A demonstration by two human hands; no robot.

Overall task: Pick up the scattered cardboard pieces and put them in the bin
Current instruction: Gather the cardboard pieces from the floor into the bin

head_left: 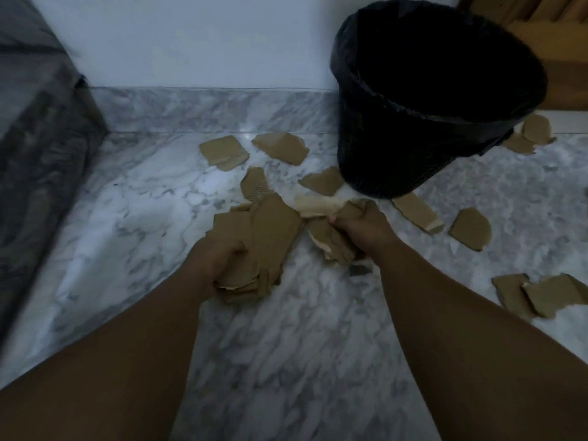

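Note:
My left hand [219, 262] is closed around a stack of brown cardboard pieces [270, 230] held just above the marble floor. My right hand [362, 227] grips another bunch of cardboard pieces [327, 240], one pale strip sticking out to the left. The black bin [423, 128], lined with a black bag, stands beyond my right hand, its mouth tilted toward me. Loose cardboard pieces lie on the floor: two [224, 152] [283, 148] near the wall, one [321, 181] by the bin's base, others [471, 229] [537, 296] to the right.
The floor [159, 202] is grey-white marble with a marble skirting along a white wall [191, 39]. A dark grey block [38, 138] stands at the left. Wooden furniture [560, 58] sits behind the bin at the right, with cardboard pieces [534, 132] beside it.

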